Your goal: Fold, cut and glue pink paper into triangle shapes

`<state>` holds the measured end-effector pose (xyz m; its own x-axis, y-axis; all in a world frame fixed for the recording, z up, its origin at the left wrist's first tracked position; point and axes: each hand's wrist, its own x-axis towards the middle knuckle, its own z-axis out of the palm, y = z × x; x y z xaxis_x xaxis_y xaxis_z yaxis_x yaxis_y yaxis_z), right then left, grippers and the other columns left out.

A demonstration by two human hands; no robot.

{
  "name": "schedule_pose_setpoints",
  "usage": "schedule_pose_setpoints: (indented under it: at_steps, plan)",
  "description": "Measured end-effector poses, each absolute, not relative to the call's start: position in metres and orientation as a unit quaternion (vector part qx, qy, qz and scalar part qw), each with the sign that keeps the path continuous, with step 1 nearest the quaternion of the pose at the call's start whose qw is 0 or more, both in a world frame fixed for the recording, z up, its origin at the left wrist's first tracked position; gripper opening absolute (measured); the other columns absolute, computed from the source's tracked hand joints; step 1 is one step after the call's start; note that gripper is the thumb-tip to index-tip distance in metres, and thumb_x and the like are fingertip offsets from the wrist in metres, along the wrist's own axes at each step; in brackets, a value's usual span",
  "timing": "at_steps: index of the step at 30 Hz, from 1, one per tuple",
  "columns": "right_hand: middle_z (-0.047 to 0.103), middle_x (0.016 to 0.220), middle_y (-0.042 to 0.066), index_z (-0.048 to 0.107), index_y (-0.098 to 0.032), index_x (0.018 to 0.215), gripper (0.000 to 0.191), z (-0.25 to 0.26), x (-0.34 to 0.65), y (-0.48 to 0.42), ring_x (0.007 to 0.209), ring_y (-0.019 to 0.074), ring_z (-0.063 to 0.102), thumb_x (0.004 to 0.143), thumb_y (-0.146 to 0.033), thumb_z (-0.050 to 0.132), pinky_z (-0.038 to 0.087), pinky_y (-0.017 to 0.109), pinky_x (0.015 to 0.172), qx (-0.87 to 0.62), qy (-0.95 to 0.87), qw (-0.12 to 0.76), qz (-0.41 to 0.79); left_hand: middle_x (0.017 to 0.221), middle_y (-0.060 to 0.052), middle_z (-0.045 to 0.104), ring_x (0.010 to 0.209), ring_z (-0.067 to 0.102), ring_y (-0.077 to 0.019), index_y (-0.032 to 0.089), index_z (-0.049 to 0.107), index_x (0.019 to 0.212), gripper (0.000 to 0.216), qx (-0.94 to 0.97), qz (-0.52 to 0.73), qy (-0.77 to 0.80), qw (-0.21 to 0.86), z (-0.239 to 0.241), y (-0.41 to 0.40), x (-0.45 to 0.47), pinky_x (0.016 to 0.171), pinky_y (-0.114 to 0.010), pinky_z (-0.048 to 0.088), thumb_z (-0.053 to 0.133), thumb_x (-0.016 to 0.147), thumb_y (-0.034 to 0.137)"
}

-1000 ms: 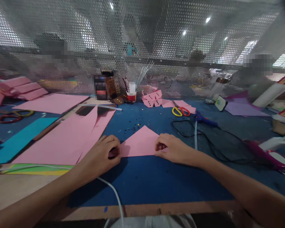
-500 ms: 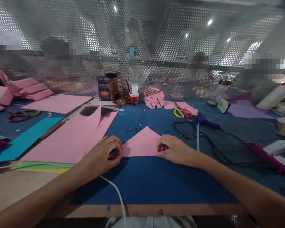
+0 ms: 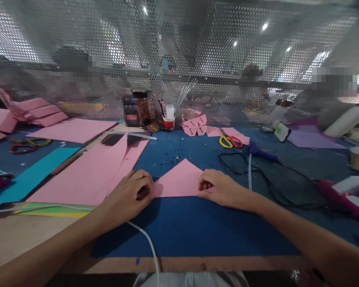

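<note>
A pink paper triangle (image 3: 179, 181) lies on the blue tabletop, its point away from me and its long straight edge toward me. My left hand (image 3: 136, 193) is closed at the triangle's left corner, thumb and fingers curled in a pinch. At the right corner, my right hand (image 3: 214, 186) holds the paper in the same pinching way, fingers curled over it. Both corners are hidden by my fingers. Beyond the triangle's peak lie tiny dark bits (image 3: 169, 162) scattered on the table.
Large pink sheets (image 3: 74, 171) and a teal strip (image 3: 36, 175) lie left. Red-and-yellow scissors (image 3: 231, 142) and a blue glue gun (image 3: 261, 153) with a black cord lie right. A white cable (image 3: 149, 239) crosses the front edge. A perforated metal screen (image 3: 209, 48) stands behind.
Almost nothing differs. Both hands keep their places on the pink paper; my left hand has shifted very slightly left.
</note>
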<state>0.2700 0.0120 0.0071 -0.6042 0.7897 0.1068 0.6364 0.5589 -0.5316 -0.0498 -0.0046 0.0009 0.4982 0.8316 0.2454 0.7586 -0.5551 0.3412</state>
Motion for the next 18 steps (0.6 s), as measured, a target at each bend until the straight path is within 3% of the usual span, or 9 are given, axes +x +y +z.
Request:
schedule_pose_setpoints:
  at_steps: [18]
  plan:
    - [0.065,0.093,0.002,0.066,-0.019,0.091,0.009,0.0075,0.2697,0.0117,0.086,0.0165,0.057,0.085,-0.023,0.071,0.041,0.03,0.081,-0.408,-0.868,0.171,0.226,0.103,-0.005,0.062,0.1,0.057,-0.0236,0.022,0.057,0.08,0.006,0.869,0.183,0.449,0.096,0.0016,-0.0004,-0.0527,0.086,-0.037,0.048,0.056,0.085,0.021]
